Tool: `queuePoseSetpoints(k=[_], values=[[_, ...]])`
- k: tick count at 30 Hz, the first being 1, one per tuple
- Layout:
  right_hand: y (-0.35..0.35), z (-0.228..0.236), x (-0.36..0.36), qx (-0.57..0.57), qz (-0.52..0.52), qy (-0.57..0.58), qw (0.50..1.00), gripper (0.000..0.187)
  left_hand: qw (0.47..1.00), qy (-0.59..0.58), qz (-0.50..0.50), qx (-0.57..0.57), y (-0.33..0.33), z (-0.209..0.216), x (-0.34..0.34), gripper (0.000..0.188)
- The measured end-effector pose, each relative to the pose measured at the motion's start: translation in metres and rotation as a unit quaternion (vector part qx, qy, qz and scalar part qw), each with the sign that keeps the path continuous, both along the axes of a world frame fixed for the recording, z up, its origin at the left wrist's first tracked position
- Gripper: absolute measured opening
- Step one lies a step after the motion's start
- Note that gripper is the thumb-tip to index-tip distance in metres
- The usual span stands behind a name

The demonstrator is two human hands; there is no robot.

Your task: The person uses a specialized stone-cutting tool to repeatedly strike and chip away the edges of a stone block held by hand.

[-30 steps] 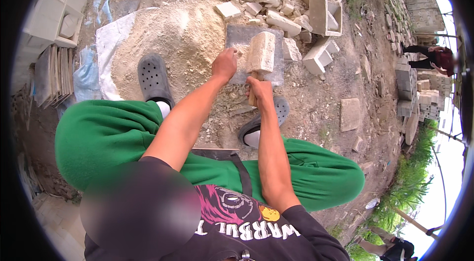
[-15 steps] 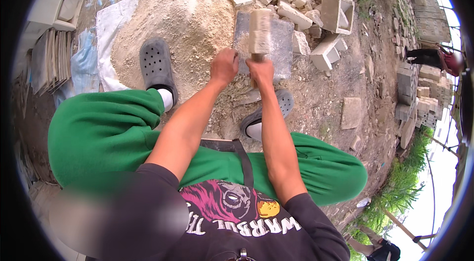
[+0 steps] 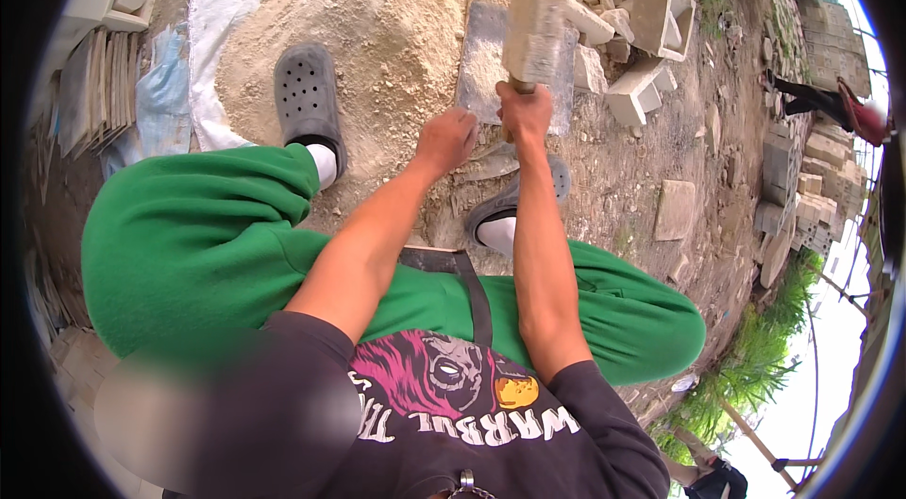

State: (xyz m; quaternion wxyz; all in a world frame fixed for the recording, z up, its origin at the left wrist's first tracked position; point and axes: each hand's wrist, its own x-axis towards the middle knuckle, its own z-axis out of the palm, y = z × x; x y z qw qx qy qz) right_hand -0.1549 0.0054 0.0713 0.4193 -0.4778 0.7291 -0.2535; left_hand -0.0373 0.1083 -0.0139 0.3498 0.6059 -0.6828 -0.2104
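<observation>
two hands over grey slab, right hand grasping mallet, left hand clenched beside, rubble crowding slab's right edge

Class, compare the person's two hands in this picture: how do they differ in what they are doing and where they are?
The right hand is closed round the handle of a block-headed mallet; the left hand holds no tool. The right hand is raised farther forward, before the grey slab; the left hand sits nearer the body, fingers curled. Both are bare.
</observation>
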Motion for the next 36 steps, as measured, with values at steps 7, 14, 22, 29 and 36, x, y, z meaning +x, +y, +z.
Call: queuePoseSetpoints(k=[7,14,22,29,36], values=[[0.012,-0.024,-0.011,0.14,-0.005,0.023,0.99,0.038,0.996,-0.039,-0.066,0.037,-0.009,-0.008,0.014,0.009],[0.013,-0.033,-0.032,0.118,-0.013,0.012,0.993,0.033,0.989,-0.093,-0.11,0.035,0.013,-0.021,0.006,0.03],[0.012,-0.037,-0.038,0.141,-0.049,-0.028,0.988,0.032,0.978,-0.147,-0.115,0.094,0.006,-0.015,0.001,0.03],[0.013,-0.04,-0.039,0.141,-0.059,-0.085,0.985,0.029,0.993,-0.021,0.028,0.111,-0.079,0.025,0.006,0.033],[0.014,-0.031,-0.034,0.159,-0.07,-0.089,0.981,0.026,0.991,-0.016,0.056,0.118,-0.111,0.005,0.024,0.041]])
